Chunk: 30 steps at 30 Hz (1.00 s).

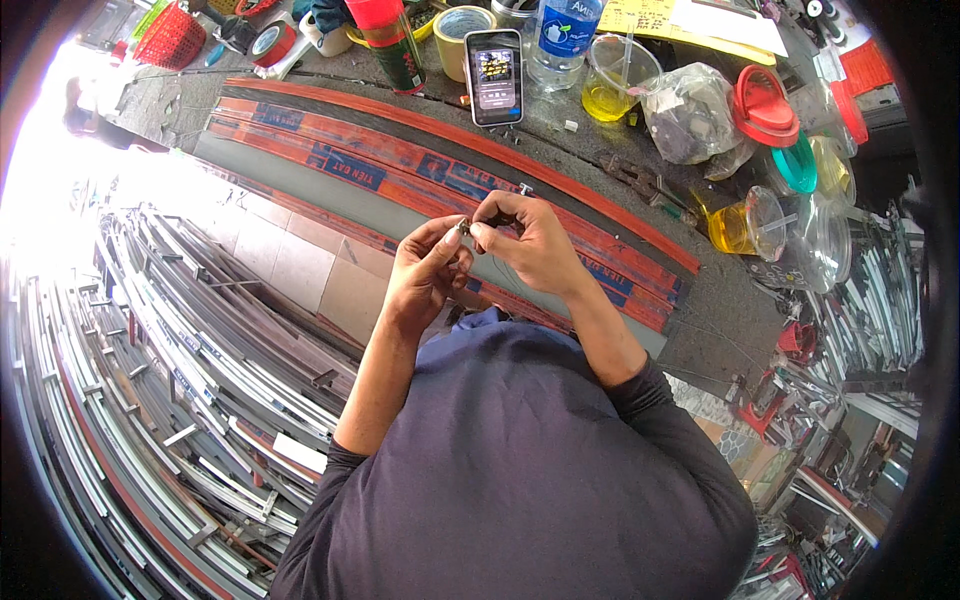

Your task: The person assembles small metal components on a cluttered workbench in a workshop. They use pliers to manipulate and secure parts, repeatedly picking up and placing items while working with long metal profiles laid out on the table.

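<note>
Both hands meet above the near edge of the workbench, in front of my body. My left hand (415, 275) pinches a small dark metal part (465, 229) between thumb and fingertips. From the other side, the thumb and curled forefinger of my right hand (537, 245) close on the same part. It is too small for me to name its kind. A small silvery piece (525, 188) shows just beyond the right knuckles; whether that hand holds it I cannot make out. Below the hands lie long metal profiles with red-and-blue film (400, 165).
A lit phone (495, 80) stands upright at the back, between tape rolls (460, 40) and a water bottle (562, 45). Cups of yellow liquid (605, 95), a clear bag (690, 115) and pliers (635, 180) lie rightward. Long metal bars (190, 380) fill the lower left.
</note>
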Tool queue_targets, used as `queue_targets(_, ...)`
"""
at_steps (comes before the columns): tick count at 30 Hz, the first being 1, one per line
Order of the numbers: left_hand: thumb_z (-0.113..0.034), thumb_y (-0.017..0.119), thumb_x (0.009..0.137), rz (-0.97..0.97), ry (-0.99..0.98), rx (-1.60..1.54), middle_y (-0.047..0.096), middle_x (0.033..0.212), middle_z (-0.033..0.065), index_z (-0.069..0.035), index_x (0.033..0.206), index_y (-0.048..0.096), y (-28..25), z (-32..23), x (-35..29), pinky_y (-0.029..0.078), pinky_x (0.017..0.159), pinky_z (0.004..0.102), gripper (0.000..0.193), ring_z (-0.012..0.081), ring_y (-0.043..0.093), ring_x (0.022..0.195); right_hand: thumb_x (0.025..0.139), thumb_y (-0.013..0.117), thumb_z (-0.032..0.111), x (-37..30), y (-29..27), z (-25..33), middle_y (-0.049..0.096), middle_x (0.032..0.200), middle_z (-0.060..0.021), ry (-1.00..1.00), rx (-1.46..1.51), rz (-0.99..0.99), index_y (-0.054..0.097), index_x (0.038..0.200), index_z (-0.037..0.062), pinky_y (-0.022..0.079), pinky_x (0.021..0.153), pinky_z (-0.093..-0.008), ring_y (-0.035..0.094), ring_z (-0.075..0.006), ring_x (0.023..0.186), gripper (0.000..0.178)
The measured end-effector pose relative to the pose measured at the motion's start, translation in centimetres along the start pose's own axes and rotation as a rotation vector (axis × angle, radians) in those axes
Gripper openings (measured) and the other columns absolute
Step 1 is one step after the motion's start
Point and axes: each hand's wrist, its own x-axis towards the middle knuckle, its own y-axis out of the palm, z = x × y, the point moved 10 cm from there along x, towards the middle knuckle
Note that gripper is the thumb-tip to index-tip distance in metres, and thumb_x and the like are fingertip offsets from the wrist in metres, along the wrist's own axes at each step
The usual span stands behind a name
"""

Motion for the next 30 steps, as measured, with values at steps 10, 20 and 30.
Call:
queue_targets(10,-0.016,0.078,0.109,0.030,0.015,0.006,0.077,0.106,0.0063,-0.002,0.136,0.073,0.4,-0.1,-0.3,0.054,0.063,0.0270,0.031,0.0130,0.069,0.081,0.103,0.073,0.011,0.0,0.3,0.2,0.073,0.091,-0.0037,-0.003,-0.042,0.038,0.072,0.101,-0.0013,0.056,0.085,-0.0321,0.068,-0.0105,0.090,0.012)
queue_targets(20,-0.018,0.087,0.102,-0.016,0.038,0.183,0.076,0.097,0.0024,0.000,0.131,0.076,-0.2,-1.3,-0.8,0.052,0.066,0.0254,0.035,0.0091,0.066,0.078,0.108,0.071,0.006,-0.2,1.1,0.0,0.071,0.098,-0.0022,0.021,0.002,0.117,0.072,0.108,0.0001,0.056,0.087,-0.0307,0.066,-0.0103,0.094,0.006)
queue_targets(30,-0.016,0.090,0.098,-0.059,0.130,0.546,0.078,0.091,0.0017,-0.003,0.120,0.079,0.6,-4.3,-1.7,0.052,0.066,0.0235,0.028,0.0057,0.069,0.080,0.111,0.076,0.016,-0.3,1.2,0.1,0.073,0.101,-0.0038,0.045,-0.087,0.176,0.073,0.112,-0.0002,0.056,0.088,-0.0314,0.069,-0.0117,0.095,0.017)
